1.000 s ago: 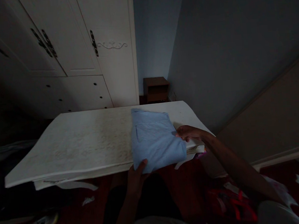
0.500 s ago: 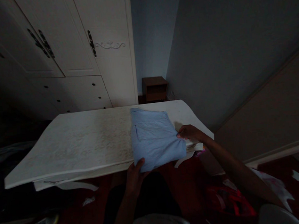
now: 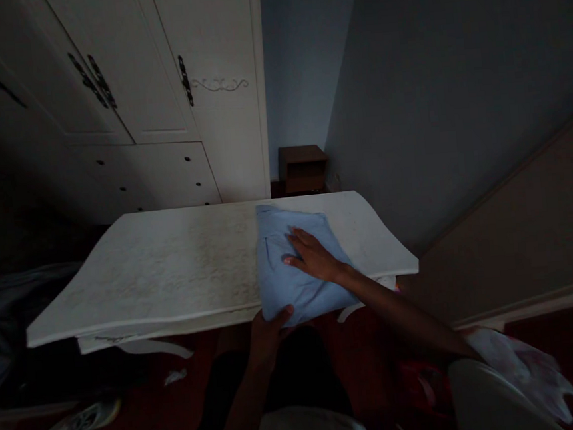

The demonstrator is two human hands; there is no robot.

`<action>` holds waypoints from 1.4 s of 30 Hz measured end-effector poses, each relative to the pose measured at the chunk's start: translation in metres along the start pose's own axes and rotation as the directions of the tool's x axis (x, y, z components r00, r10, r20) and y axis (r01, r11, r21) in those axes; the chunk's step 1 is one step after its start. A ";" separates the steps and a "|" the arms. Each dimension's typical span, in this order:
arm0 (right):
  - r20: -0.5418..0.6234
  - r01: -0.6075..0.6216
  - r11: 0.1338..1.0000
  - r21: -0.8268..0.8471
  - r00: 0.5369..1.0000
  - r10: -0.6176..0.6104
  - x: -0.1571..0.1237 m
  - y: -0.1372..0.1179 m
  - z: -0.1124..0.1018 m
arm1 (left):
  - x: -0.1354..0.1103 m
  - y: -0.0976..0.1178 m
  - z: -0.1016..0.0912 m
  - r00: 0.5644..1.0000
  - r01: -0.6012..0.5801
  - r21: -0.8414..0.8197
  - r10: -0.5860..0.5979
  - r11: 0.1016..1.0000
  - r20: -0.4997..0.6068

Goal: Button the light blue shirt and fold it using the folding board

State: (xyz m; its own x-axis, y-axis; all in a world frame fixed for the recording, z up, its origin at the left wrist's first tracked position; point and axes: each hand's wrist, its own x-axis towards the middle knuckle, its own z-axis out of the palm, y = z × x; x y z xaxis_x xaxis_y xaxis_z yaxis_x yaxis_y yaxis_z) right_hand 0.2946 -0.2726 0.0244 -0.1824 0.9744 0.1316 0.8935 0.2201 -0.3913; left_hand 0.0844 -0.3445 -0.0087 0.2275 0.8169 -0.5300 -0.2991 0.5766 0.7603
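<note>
A folded light-blue garment (image 3: 283, 285) lies on the right part of the white table (image 3: 165, 266), its front edge reaching over the table's front edge. A short slit or seam like a pocket edge shows on its upper left. My left hand (image 3: 269, 330) grips the near left corner, thumb on top and fingers tucked out of sight underneath. Flat on the middle of the cloth rests my right hand (image 3: 314, 256), fingers stretched out and holding nothing. Its forearm hides the garment's near right part.
A white wardrobe (image 3: 230, 139) stands behind the table, with a small brown cabinet (image 3: 302, 155) at the back. The grey wall (image 3: 435, 81) runs along the right. On the red floor lie a shoe (image 3: 74, 429) and a plastic bag (image 3: 523, 368).
My right hand has let go of the garment's right edge and moved left onto its top, fingers now spread flat. My left hand keeps its hold at the near left corner.
</note>
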 end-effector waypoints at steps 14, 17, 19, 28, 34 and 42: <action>-0.184 0.059 0.960 0.275 0.983 -0.008 -0.014 0.020 -0.005 | 0.003 -0.003 -0.007 1.000 0.022 -0.149 -0.020 0.989 0.012; -0.202 0.265 0.945 0.193 0.953 -0.226 -0.046 -0.008 -0.016 | 0.003 -0.001 -0.012 0.999 0.030 -0.154 -0.024 0.988 0.045; -0.071 0.386 0.921 0.054 0.922 -0.382 -0.069 -0.024 -0.019 | 0.001 0.001 -0.014 0.998 -0.003 -0.112 0.010 0.994 0.065; 0.060 0.461 0.797 -0.390 0.876 -0.478 -0.113 -0.011 0.002 | -0.005 0.007 -0.014 0.995 -0.086 0.003 0.086 0.996 0.057; -0.004 0.492 0.786 -0.374 0.847 -0.531 -0.132 0.001 0.000 | -0.006 0.007 -0.014 0.993 -0.115 -0.005 0.115 0.993 0.031; 0.026 0.555 0.742 -0.377 0.807 -0.590 -0.134 -0.007 -0.011 | -0.008 0.008 -0.012 0.992 -0.129 0.013 0.128 0.992 0.022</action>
State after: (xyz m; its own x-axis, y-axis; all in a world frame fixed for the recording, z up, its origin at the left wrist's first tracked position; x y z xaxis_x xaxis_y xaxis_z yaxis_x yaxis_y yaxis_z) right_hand 0.3174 -0.4051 0.0192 -0.6851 0.6578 0.3129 0.7164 0.6862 0.1263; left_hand 0.0694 -0.3465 -0.0030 0.2075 0.8836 -0.4198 -0.3141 0.4666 0.8268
